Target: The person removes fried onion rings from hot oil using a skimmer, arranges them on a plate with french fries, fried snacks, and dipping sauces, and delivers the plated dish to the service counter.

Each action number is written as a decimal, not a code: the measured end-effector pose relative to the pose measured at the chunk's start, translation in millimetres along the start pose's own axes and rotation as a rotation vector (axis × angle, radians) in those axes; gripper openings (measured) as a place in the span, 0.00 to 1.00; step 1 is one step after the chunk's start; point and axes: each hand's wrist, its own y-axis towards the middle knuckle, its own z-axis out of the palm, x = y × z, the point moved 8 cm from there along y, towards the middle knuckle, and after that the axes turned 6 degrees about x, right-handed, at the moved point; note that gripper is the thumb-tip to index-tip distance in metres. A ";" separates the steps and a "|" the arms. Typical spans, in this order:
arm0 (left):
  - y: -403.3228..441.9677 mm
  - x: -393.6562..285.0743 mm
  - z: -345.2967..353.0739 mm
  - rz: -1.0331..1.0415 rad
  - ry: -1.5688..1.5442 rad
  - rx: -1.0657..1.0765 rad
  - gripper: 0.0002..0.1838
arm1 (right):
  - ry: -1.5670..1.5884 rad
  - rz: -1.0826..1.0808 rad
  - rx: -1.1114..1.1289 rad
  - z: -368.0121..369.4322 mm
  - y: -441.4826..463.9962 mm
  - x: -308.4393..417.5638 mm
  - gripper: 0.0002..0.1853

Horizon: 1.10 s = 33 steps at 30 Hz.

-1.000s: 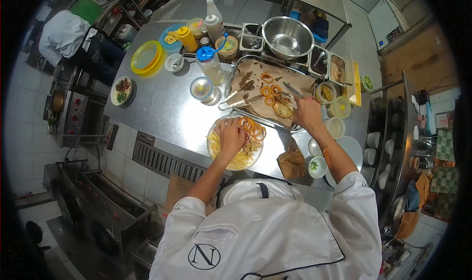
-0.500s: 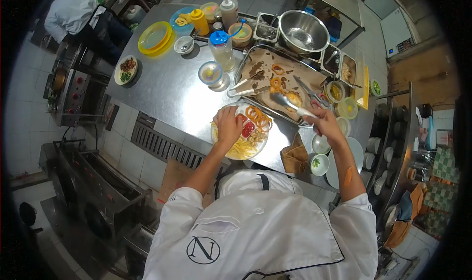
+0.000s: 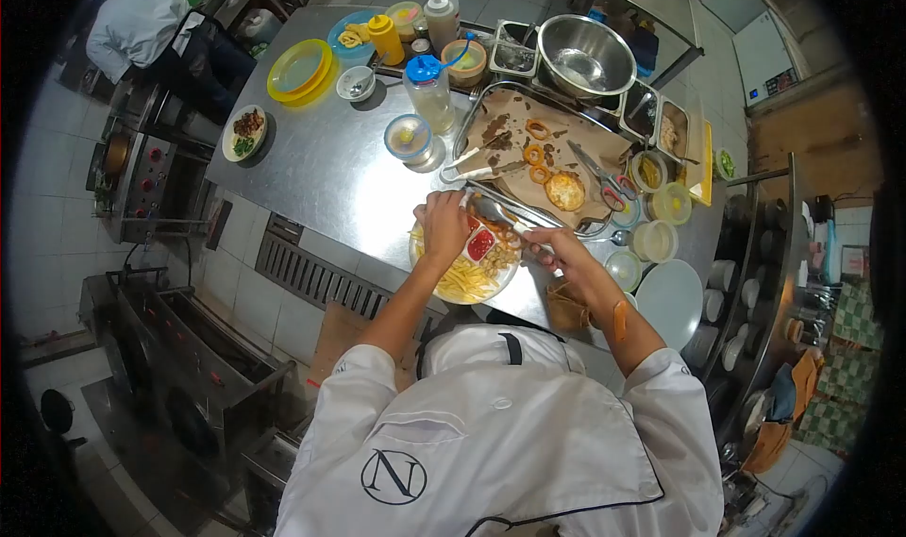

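Tongs (image 3: 498, 214) with a pale handle are gripped in my right hand (image 3: 559, 252), their metal end low over the far right side of a round plate (image 3: 460, 298). On that plate lie french fries (image 3: 466, 278), small pale chopped pieces (image 3: 493, 265), fried rings partly hidden by the tongs, and square white cups of red sauce (image 3: 480, 244). My left hand (image 3: 444, 226) is bent over the plate's far left part, beside the sauce cups. Its fingers curl downward, and their tips are hidden.
Beyond the plate, a paper-lined tray (image 3: 510, 122) holds fried rings, a round golden piece (image 3: 564, 192), scissors (image 3: 596, 171) and white-handled utensils. A steel pot (image 3: 587, 58), a blue-capped bottle (image 3: 429, 93) and several small tubs stand around it. A co-worker (image 3: 142, 27) bends at far left.
My right hand has brought the tongs from the tray, near the round golden piece, down and left to the plate's fried rings. My left hand has shifted slightly and stays over the plate.
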 end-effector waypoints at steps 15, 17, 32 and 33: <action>3.9 -17.0 18.5 0.082 0.033 0.027 0.18 | -0.316 -0.129 -0.244 -58.9 -100.1 -4.5 0.17; 4.1 -16.8 19.9 0.089 0.032 0.031 0.18 | -0.313 -0.103 -0.251 -62.9 -98.1 -12.5 0.19; 5.1 -26.0 30.4 0.106 0.016 0.180 0.18 | -0.293 -0.064 -0.231 -54.1 -92.7 -24.0 0.20; 5.3 -24.9 31.1 0.096 0.008 0.181 0.18 | -0.308 -0.045 -0.233 -55.6 -93.7 -24.4 0.19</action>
